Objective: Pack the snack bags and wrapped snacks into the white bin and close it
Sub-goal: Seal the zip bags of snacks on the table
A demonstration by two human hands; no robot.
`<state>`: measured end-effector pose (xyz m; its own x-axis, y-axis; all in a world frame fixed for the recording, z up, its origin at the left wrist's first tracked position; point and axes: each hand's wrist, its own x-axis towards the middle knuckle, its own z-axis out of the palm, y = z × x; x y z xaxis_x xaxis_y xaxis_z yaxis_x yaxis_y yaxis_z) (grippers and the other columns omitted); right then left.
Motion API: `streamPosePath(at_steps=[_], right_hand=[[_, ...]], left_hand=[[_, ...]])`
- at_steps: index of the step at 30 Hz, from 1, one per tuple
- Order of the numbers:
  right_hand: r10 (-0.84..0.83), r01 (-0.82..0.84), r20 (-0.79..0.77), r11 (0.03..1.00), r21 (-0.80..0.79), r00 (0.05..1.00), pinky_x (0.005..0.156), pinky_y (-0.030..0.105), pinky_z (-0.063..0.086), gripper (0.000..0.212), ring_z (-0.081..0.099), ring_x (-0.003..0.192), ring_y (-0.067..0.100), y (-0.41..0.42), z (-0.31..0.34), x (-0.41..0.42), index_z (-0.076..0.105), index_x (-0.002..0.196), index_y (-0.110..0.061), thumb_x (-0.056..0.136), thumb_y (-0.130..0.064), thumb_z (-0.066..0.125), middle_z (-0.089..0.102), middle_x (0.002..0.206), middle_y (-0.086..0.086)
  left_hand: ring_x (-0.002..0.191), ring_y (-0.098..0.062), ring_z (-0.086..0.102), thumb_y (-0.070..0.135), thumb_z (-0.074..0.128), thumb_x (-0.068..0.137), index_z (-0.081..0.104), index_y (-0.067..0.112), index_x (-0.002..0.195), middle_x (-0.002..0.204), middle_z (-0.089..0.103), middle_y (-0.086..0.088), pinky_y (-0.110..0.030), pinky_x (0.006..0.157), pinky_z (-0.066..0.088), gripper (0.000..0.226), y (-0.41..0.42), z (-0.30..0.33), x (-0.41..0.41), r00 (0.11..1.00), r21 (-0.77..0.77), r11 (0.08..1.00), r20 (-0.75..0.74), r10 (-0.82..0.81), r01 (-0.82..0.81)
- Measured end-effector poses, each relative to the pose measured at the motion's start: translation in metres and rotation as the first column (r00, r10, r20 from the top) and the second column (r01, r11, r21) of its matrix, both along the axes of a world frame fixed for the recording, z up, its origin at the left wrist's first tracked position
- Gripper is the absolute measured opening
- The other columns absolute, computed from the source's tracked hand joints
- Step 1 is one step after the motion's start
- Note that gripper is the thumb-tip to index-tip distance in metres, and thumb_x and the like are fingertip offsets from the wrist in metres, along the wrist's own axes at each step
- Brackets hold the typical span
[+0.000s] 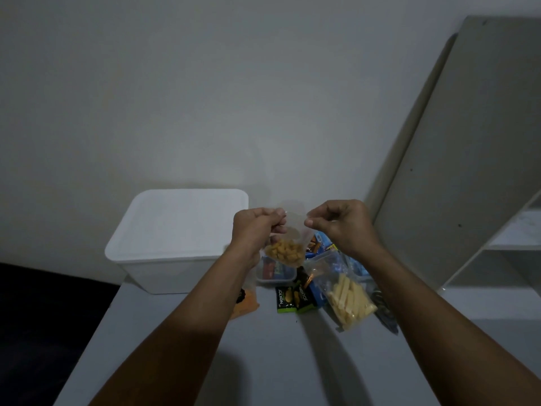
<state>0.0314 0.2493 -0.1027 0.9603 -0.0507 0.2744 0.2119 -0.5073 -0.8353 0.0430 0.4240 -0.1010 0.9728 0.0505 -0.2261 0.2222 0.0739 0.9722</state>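
The clear bag of orange snack pieces [285, 250] hangs in the air between your hands, its mouth up and its filled bottom down, so its long axis runs vertically. You pinch its top edge at both corners: your left hand [254, 227] has fingers curled onto the left corner, your right hand [341, 225] pinches the right corner between thumb and fingertips. The load hangs below the grip, nearer your left wrist.

The white bin [175, 244] lies to the left of the bag and slightly behind it, just beside your left hand. Its lid [187, 221] looks to be still on, so I judge the bag cannot go in until you free a hand to lift it. The left hand is the nearer one for that; the right could keep the bag by its corner.

Below the bag, on the grey table [263, 361], the rest waits: a bag of pale sticks [349, 300] to the right, two green wrapped snacks [294, 298] in the middle, blue wrapped snacks [317, 244] behind, a small clear tub [275, 273], and an orange packet [244, 303] partly hidden under your left forearm. None of these appears packed yet.
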Motion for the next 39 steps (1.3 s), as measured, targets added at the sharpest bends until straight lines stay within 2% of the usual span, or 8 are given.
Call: streamPosePath(at_steps=[9, 15, 18, 21, 24, 28, 35, 39], right_hand=[[0.103, -0.109, -0.128, 0.993, -0.045, 0.986, 0.064, 0.028, 0.053, 0.010, 0.061, 0.065, 0.014, 0.004, -0.001, 0.006, 0.074, 0.083, -0.007, 0.087, -0.015, 0.069, 0.072, 0.076, 0.009], [0.164, -0.180, -0.142, 0.978, -0.110, 0.976, 0.061, 0.034, 0.053, 0.014, 0.058, 0.063, 0.016, 0.008, -0.013, 0.008, 0.068, 0.079, -0.011, 0.091, -0.016, 0.063, 0.068, 0.076, 0.016], [0.223, -0.252, -0.188, 0.956, -0.150, 0.957, 0.062, 0.025, 0.046, 0.014, 0.056, 0.063, 0.008, 0.009, -0.018, 0.010, 0.067, 0.077, -0.015, 0.091, -0.017, 0.064, 0.066, 0.070, 0.006], [0.284, -0.311, -0.269, 0.948, -0.062, 0.920, 0.059, 0.018, 0.044, 0.018, 0.054, 0.056, -0.003, 0.014, -0.027, 0.010, 0.067, 0.074, -0.010, 0.089, -0.019, 0.066, 0.061, 0.065, -0.005], [0.299, -0.336, -0.337, 0.940, -0.054, 0.893, 0.065, 0.027, 0.052, 0.024, 0.060, 0.066, 0.009, 0.021, -0.049, 0.011, 0.068, 0.080, -0.004, 0.082, -0.027, 0.074, 0.066, 0.073, 0.007], [0.269, -0.366, -0.390, 0.909, -0.198, 0.881, 0.074, 0.037, 0.058, 0.014, 0.065, 0.075, 0.015, 0.041, -0.091, 0.011, 0.065, 0.072, -0.007, 0.084, -0.010, 0.070, 0.067, 0.076, 0.003], [0.227, -0.334, -0.455, 0.927, -0.171, 0.861, 0.058, 0.016, 0.047, 0.012, 0.062, 0.069, 0.012, 0.074, -0.137, 0.015, 0.068, 0.082, -0.006, 0.091, -0.009, 0.060, 0.068, 0.081, 0.008], [0.218, -0.327, -0.464, 0.930, -0.170, 0.858, 0.061, 0.014, 0.045, 0.013, 0.062, 0.084, 0.017, 0.074, -0.144, 0.018, 0.067, 0.091, -0.012, 0.093, -0.007, 0.056, 0.067, 0.091, 0.007]], left_hand=[[0.060, -0.017, 0.061, 0.011, 0.069, 0.086, 0.066, 0.001, 0.072, 0.066, 0.064, -0.010, -0.019, 0.045, 0.046, 0.017, -0.001, -0.009, -0.005, 0.996, 0.113, 0.993, 0.074, -0.055, 0.047], [0.073, -0.022, 0.062, 0.012, 0.060, 0.081, 0.067, 0.010, 0.078, 0.076, 0.065, -0.006, -0.037, 0.064, 0.052, 0.008, 0.011, -0.022, -0.007, 0.986, 0.238, 0.967, 0.154, 0.059, -0.095], [0.084, -0.016, 0.059, 0.003, 0.061, 0.080, 0.066, 0.017, 0.100, 0.094, 0.064, 0.000, -0.031, 0.068, 0.049, 0.025, 0.026, -0.036, -0.014, 0.983, 0.288, 0.955, 0.184, 0.015, -0.069], [0.077, -0.015, 0.064, 0.001, 0.071, 0.081, 0.072, 0.011, 0.083, 0.082, 0.070, -0.006, -0.030, 0.068, 0.055, 0.010, 0.041, -0.056, -0.024, 0.990, 0.293, 0.956, 0.130, -0.056, 0.016], [0.074, -0.019, 0.067, 0.001, 0.070, 0.082, 0.070, 0.009, 0.076, 0.078, 0.071, -0.009, -0.028, 0.065, 0.057, 0.010, 0.053, -0.076, -0.034, 0.996, 0.216, 0.973, 0.044, 0.074, -0.082], [0.077, -0.032, 0.068, -0.001, 0.068, 0.083, 0.070, 0.007, 0.075, 0.079, 0.071, -0.016, -0.051, 0.075, 0.057, 0.011, 0.068, -0.111, -0.048, 0.979, 0.133, 0.980, -0.124, 0.161, -0.145], [0.063, -0.030, 0.065, 0.015, 0.073, 0.067, 0.072, 0.019, 0.059, 0.062, 0.068, -0.007, -0.045, 0.063, 0.056, 0.009, 0.080, -0.157, -0.055, 0.946, 0.327, 0.915, -0.136, 0.294, -0.237], [0.094, -0.031, 0.065, 0.015, 0.077, 0.073, 0.072, 0.009, 0.102, 0.098, 0.070, -0.011, -0.034, 0.082, 0.052, 0.030, 0.077, -0.157, -0.052, 0.935, 0.528, 0.802, -0.038, 0.353, -0.281]])
